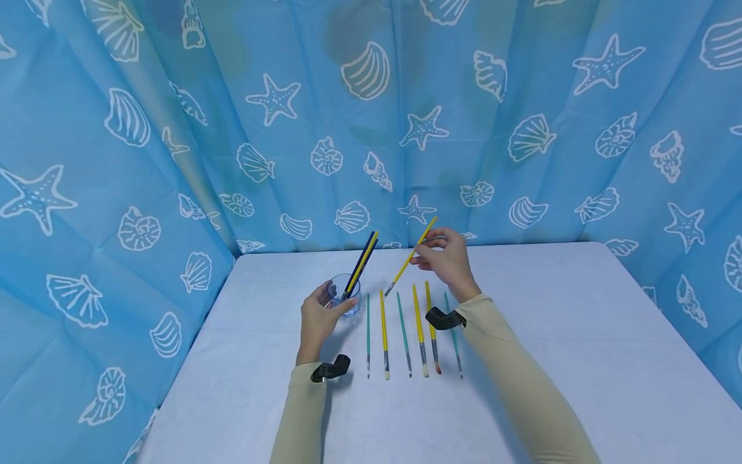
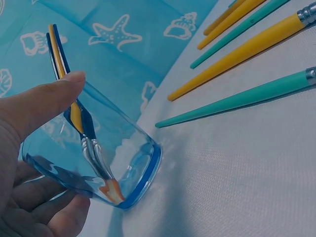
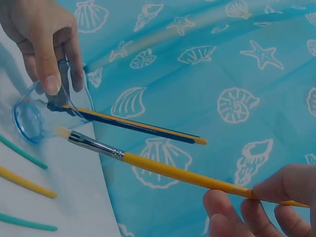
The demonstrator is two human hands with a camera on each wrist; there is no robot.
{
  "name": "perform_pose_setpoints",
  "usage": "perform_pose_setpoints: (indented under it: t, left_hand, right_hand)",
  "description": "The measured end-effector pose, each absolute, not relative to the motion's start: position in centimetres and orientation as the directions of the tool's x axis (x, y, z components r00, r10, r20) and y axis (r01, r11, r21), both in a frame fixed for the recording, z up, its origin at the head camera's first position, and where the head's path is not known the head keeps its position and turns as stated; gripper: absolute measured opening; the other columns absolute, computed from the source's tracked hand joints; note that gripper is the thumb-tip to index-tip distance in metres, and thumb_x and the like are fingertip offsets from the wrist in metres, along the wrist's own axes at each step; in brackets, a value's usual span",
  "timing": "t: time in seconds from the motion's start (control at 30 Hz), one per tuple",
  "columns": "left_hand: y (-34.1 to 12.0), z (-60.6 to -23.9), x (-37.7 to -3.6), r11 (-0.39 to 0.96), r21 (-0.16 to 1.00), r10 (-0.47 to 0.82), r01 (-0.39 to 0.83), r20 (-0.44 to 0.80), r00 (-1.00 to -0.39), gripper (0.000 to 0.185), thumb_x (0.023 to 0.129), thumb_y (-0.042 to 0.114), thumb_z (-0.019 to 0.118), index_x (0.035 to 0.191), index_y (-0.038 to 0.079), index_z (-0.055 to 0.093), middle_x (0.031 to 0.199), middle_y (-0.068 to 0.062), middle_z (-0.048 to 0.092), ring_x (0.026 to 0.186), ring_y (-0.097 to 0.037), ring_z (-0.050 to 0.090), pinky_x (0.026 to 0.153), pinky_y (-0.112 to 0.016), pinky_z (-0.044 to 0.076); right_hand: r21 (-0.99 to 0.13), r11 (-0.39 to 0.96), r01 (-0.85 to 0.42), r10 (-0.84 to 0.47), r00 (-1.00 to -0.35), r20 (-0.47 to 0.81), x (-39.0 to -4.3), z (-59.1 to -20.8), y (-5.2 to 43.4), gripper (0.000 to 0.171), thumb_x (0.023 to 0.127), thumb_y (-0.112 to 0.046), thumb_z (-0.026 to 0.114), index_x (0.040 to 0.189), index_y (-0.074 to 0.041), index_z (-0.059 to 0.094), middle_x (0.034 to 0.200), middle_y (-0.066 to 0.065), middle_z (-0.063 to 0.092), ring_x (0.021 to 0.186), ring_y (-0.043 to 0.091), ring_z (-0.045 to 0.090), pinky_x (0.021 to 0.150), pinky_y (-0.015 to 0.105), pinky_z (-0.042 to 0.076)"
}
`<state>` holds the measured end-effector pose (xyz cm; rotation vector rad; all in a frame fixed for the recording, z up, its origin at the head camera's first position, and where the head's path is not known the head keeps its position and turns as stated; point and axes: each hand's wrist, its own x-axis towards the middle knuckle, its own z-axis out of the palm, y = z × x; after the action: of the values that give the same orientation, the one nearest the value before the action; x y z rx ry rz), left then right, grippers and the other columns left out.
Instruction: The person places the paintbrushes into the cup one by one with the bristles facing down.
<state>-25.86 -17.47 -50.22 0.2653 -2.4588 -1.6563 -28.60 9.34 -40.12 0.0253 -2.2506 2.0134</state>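
Cup: the clear blue-tinted plastic cup (image 2: 129,163) is looking glossy and smooth, catching highlights along its rim
Held brush: the yellow-handled paintbrush (image 3: 163,169) is showing a smooth satin handle, a shiny metal ferrule and pale soft bristles
Table cover: the white woven cloth (image 2: 237,177) is looking matt and finely textured
Backdrop: the blue seashell-print fabric curtain (image 1: 522,96) is hanging matt and creased

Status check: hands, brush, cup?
Left hand grips the glass cup, two brushes inside. Right hand pinches a yellow brush in the air, bristles toward cup. Six brushes lie on table, path clear.
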Motion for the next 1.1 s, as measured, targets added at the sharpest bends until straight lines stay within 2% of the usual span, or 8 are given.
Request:
perform_pose_setpoints:
  t: [0.33,0.7,0.93,1.1]
  left_hand:
    - [-17.4,-50.2,-25.9,0.365,0.929,-0.243,-0.065,0.028,-0.970,0.092,0.077,0.036,0.092,0.152,0.004,0.049,0.150,-0.021,0.058,0.142,-0.036,0.055,0.119,-0.048,0.048]
    - [-17.4,-50.2,-25.9,0.370,0.926,-0.240,-0.071,0.021,-0.971,0.093,0.077,0.038,0.091,0.153,0.005,0.048,0.151,-0.021,0.058,0.142,-0.036,0.055,0.120,-0.048,0.047]
    - [-17.5,-50.1,-25.9,0.376,0.924,-0.244,-0.077,0.019,-0.970,0.093,0.078,0.039,0.091,0.153,0.005,0.049,0.151,-0.020,0.057,0.143,-0.035,0.054,0.120,-0.047,0.047]
    - [-17.5,-50.1,-26.0,0.373,0.924,-0.250,-0.084,0.012,-0.968,0.094,0.077,0.040,0.092,0.153,0.006,0.049,0.151,-0.020,0.057,0.143,-0.035,0.054,0.120,-0.048,0.047]
  right_hand:
    - [-0.989,0.084,-0.126,0.066,-0.989,0.131,-28.9,-39.6,7.5,0.030,0.097,-0.010,0.067,0.122,0.000,0.054,0.100,0.010,0.066,0.069,0.009,0.075,0.073,0.025,0.067]
    - [-0.988,0.070,-0.141,0.064,-0.987,0.146,-29.0,-39.3,5.5,0.027,0.097,-0.009,0.067,0.120,-0.002,0.055,0.102,0.012,0.065,0.076,0.019,0.078,0.075,0.028,0.067]
    - [-0.987,0.057,-0.149,0.073,-0.986,0.153,-29.2,-39.3,4.2,0.026,0.096,-0.008,0.068,0.119,-0.003,0.056,0.101,0.013,0.067,0.073,0.016,0.077,0.077,0.034,0.068]
    - [-0.986,0.080,-0.149,0.088,-0.984,0.156,-29.4,-39.7,3.4,0.025,0.096,-0.008,0.068,0.117,-0.003,0.057,0.103,0.014,0.067,0.074,0.016,0.077,0.075,0.031,0.068]
